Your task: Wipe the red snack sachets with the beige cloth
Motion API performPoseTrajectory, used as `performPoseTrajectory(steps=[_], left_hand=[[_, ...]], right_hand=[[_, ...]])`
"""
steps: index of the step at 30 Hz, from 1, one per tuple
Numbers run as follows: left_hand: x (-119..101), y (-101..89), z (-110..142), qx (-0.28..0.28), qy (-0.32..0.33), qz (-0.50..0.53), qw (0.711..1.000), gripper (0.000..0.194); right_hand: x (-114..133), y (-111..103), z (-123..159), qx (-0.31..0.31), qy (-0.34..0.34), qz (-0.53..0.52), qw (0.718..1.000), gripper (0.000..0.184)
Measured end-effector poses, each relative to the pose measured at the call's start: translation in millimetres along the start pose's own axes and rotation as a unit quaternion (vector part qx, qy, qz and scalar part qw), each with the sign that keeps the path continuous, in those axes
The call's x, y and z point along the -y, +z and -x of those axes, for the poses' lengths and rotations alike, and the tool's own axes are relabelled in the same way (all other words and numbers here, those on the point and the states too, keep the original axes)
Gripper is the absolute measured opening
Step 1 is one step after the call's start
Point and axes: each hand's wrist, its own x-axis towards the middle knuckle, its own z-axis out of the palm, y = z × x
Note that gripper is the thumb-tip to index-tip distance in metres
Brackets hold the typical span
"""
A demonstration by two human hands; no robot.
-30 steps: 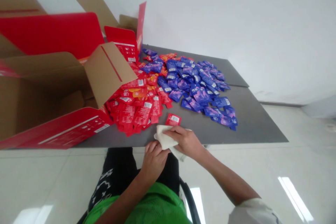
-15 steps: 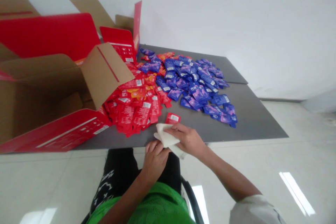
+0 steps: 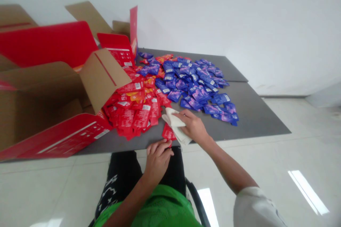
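A small red packet [image 3: 168, 133] lies at the table's front edge, its near end pinched in the fingers of my left hand [image 3: 157, 159]. My right hand [image 3: 195, 126] grips a folded white cloth [image 3: 181, 135], which rests against the packet and covers its right side. To the left of the cloth, a heap of similar red packets [image 3: 134, 115] spreads beside the open carton. Blue-purple packets [image 3: 197, 88] are piled farther back, to the right of the red ones.
An open red carton [image 3: 87, 133] stands at the left, one brown flap [image 3: 103, 76] leaning over the red heap. Other open red cartons [image 3: 117, 48] are behind it. The grey table [image 3: 255, 120] ends in front of a white wall [image 3: 213, 10].
My right hand has moved the cloth forward, away from my left fingers. A red packet now shows between my left hand and the cloth. My left hand stays nearly in place.
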Motion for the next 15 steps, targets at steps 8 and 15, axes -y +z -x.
performPoseTrajectory(steps=[8,15], left_hand=[[-1.3,0.7,-1.0,-0.007,0.008,-0.028,1.0,0.022],[-2.8,2.6,-2.4,-0.006,-0.008,-0.015,1.0,0.023]], right_hand=[[9.7,16.3,14.5,0.077,-0.024,-0.022,0.997,0.046],[-29.2,5.5,-34.1,0.044,0.031,0.065,0.996,0.045]])
